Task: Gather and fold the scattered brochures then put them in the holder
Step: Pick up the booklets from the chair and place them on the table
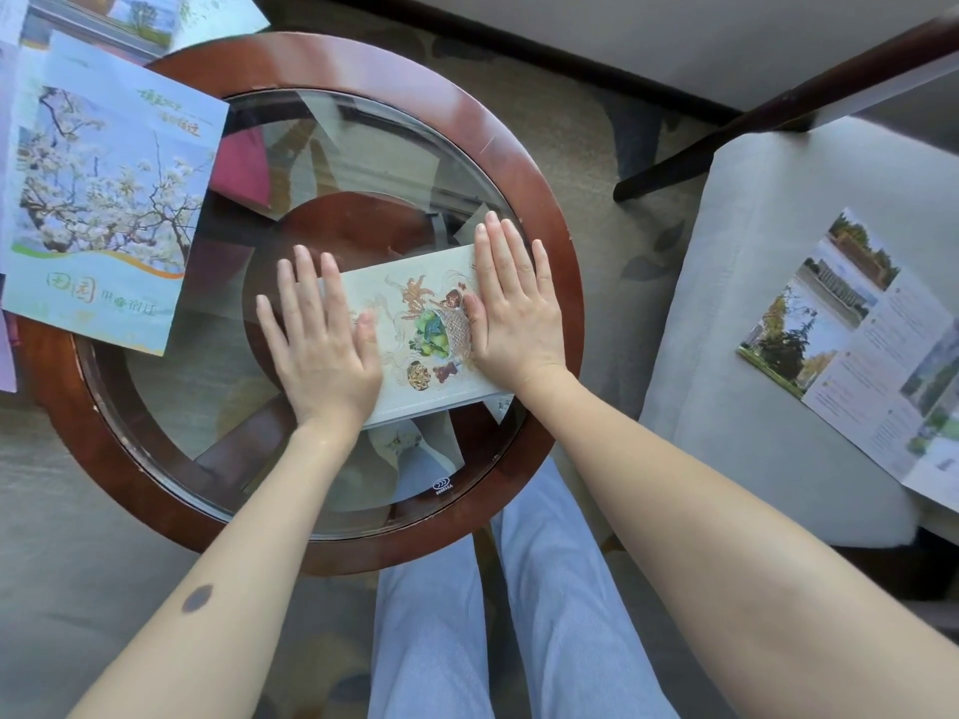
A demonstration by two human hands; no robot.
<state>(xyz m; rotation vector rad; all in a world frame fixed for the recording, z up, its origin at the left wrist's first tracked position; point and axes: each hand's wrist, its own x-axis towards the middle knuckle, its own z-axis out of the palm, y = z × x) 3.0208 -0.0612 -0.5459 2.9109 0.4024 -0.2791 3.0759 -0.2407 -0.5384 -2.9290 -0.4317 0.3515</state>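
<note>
A: Fingers (307, 275)?
B: Straight, slightly spread, on both hands; left hand (322, 355) and right hand (519, 319) press flat on the folded brochure (415, 324), gripping nothing.
A: Where is it?
B: On the round glass table (550, 210), near side. A blossom brochure (109, 199) lies far left, overhanging the rim; an unfolded brochure (861, 355) lies on the chair seat (726, 329) at right.

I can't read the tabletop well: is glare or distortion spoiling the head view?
Head view: the glass tabletop shows reflections and see-through clutter, muddling it; the folded brochure under the left hand and right hand is sharp, evenly lit; wide-angle bending stretches the forearms.
</note>
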